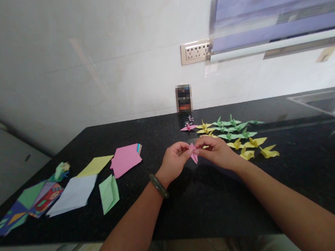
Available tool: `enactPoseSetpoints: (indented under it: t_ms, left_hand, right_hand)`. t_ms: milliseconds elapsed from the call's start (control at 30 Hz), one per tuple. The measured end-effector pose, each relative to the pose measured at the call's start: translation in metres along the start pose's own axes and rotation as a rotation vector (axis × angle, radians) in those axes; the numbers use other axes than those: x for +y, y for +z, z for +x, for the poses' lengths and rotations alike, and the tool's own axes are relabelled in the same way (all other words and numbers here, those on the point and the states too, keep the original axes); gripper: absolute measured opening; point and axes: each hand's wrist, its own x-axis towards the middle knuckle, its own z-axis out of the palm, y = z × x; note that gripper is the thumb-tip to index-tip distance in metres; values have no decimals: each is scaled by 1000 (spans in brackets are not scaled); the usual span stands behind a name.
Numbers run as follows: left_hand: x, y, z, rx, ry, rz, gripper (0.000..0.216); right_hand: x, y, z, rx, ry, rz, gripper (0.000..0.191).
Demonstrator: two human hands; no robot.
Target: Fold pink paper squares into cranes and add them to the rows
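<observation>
Between both hands is a small piece of folded pink origami paper [194, 156], held above the dark counter. My left hand [175, 160], with a dark bangle on its wrist, pinches its left side between thumb and fingers. From the right, my right hand [215, 151] pinches the same paper near its top. Just beyond the hands sits a finished pink paper crane [189, 127]. Rows of green paper cranes [229, 135] and yellow paper cranes [255, 141] stand behind and to the right of my right hand, which hides part of them.
Left of my hands lie a stack of pink paper [126, 160], a folded green sheet [109, 193], a yellow sheet [95, 166], white paper [73, 194] and a colourful printed packet [45, 199]. A blurred-out dark upright object [184, 99] leans at the wall below a socket panel [195, 52].
</observation>
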Motion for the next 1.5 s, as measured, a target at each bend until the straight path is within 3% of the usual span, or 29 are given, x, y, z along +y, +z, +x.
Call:
enactPoseSetpoints:
  t_ms: [233, 400, 633, 833, 933, 1067, 1200, 1500]
  left_hand:
    - [-2, 3, -1, 57, -6, -164, 36]
    - [-4, 3, 0, 89, -5, -121, 27]
    - [-3, 3, 0, 155, -23, -58, 22]
    - [-4, 3, 0, 159, -117, -87, 22]
    - [-5, 4, 1, 174, -151, -118, 21]
    - [-7, 4, 1, 179, -180, -152, 21]
    - [-9, 4, 1, 205, -175, -97, 20]
    - [-7, 4, -1, 126, -189, 26, 30]
  right_hand:
    - [1, 1, 1, 79, -217, 17, 4]
    - [0, 0, 1, 106, -265, -29, 5]
    - [-6, 4, -1, 107, -142, 25, 10]
    - [-1, 11, -1, 149, 104, 82, 15]
    - [1, 14, 1, 151, 234, 221, 16]
    - [-1, 14, 1, 67, 342, 344, 24]
    - [-3, 12, 0, -27, 310, 188, 23]
    - [-2, 14, -1, -34, 246, -85, 21]
